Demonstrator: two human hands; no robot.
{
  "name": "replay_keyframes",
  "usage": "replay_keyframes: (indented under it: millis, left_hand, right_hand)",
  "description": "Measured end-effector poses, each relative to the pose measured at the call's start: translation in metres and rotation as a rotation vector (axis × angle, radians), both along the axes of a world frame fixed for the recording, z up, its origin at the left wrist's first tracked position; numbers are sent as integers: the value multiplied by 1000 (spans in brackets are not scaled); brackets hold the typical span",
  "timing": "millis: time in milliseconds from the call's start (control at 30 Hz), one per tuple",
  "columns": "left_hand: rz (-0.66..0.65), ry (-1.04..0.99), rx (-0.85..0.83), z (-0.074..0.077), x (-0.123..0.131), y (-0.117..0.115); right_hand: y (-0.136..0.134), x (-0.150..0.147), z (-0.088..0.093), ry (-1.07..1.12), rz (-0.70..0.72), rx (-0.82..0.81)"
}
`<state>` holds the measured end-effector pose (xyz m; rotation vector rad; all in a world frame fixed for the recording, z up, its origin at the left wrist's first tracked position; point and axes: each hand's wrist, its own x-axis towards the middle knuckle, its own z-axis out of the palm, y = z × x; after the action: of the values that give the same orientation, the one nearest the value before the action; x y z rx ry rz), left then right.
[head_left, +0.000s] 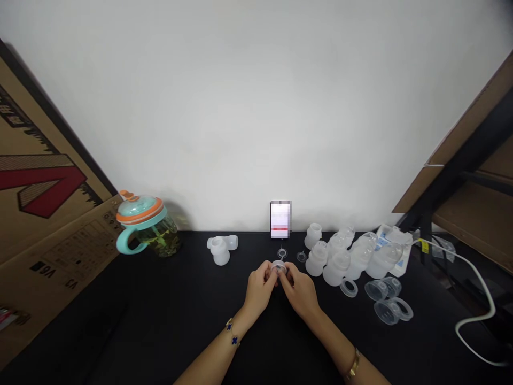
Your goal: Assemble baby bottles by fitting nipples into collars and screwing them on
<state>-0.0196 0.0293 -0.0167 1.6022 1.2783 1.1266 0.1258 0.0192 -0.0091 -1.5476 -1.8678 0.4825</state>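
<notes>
Over the middle of the black table, my left hand (258, 286) and my right hand (298, 289) meet around a whitish bottle collar ring (279, 265). Fingers and thumbs of both hands are closed on its rim; the thumbs press at its near side and the fingers beneath are partly hidden. Just beyond the ring lies a small clear disc-shaped piece with a stem (282, 252). A similar clear piece (301, 256) rests to its right. Several milky baby bottles (336, 267) stand to the right of my right hand, some with clear domed caps.
Loose collar rings (349, 287) and clear caps (387, 312) lie at the right, near a white cable (487, 299). A lit phone (280, 220) leans against the wall. White bottle parts (220, 251) and a teal-handled pitcher (150, 230) stand left, beside a cardboard box (60, 256).
</notes>
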Motion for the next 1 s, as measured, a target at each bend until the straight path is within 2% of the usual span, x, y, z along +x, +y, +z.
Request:
replay_keyframes:
  millis: [267,1000]
  left_hand:
    - [-3,4,-12,4,0,-1]
    - [5,46,7,0,0,-1]
  right_hand:
    - [0,0,1,7,2,-3]
    - [0,-1,1,-14,-6,33]
